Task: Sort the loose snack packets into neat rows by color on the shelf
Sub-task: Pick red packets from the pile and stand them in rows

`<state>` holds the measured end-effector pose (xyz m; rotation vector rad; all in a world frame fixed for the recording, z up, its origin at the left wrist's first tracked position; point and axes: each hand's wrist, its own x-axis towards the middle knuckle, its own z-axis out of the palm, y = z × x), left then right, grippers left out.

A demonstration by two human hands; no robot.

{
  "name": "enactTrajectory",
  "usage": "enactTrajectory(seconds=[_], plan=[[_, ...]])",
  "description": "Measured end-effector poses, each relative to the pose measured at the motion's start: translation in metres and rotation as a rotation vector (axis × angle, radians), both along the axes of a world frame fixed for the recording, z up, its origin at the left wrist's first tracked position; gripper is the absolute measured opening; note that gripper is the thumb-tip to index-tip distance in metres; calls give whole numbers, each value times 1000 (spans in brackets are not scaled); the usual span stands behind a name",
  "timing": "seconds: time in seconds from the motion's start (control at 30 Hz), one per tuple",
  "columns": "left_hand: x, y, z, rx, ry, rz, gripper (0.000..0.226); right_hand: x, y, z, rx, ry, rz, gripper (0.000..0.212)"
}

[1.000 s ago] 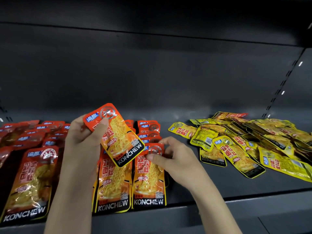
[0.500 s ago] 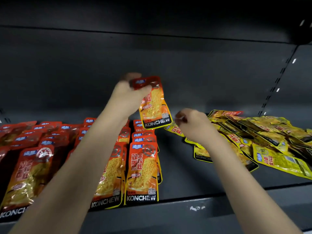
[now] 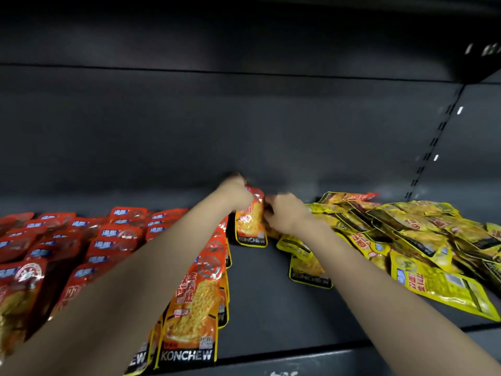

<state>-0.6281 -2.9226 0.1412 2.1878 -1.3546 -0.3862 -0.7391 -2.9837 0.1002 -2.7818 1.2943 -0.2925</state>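
I see the left hand point(image 3: 235, 195) gripping the top of an orange packet point(image 3: 250, 221) held upright at the back of the shelf point(image 3: 273, 302), right of the orange rows point(image 3: 113, 240). The right hand point(image 3: 284, 214) is curled beside it; grip undeterminable through blur. Yellow packets point(image 3: 406, 234) lie heaped at right.

Glossy plastic snack packets point(image 3: 189, 308); matt grey metal shelf point(image 3: 260, 294)

Dim and shadowy up top, glare on the front packets point(image 3: 189, 308), motion-blurred at the hands point(image 3: 260, 210), wide-angle bowing at edges.
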Motion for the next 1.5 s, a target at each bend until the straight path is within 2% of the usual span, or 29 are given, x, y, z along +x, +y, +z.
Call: enactTrajectory(seconds=[0.13, 0.43, 0.53, 0.6, 0.7, 0.83, 0.93, 1.23, 1.5], plan=[[1, 0, 0, 75, -126, -5, 39, -10, -6, -12, -40, 113, 61, 36], [-1, 1, -9, 188, -374, 33, 42, -28, -17, -24, -118, 70, 103, 43], [-9, 7, -9, 248, -624, 57, 44, -30, -18, -26, -121, 64, 109, 43], [-20, 11, -10, 247, -721, 66, 47, -31, -19, -27, -128, 59, 108, 42], [-40, 16, -21, 258, -673, -7, 42, -31, -20, -28, -130, 53, 108, 42], [-56, 22, -45, 494, -569, -113, 47, -31, -21, -28, -117, 65, 121, 43], [-57, 24, -53, 540, -560, -98, 52, -33, -22, -26, -104, 83, 120, 44], [-66, 20, -50, 472, -511, -63, 47, -57, -34, -26, -100, 83, 118, 46], [-96, -3, -37, 251, -530, -71, 37, -88, -45, -26, -123, 73, 139, 43]])
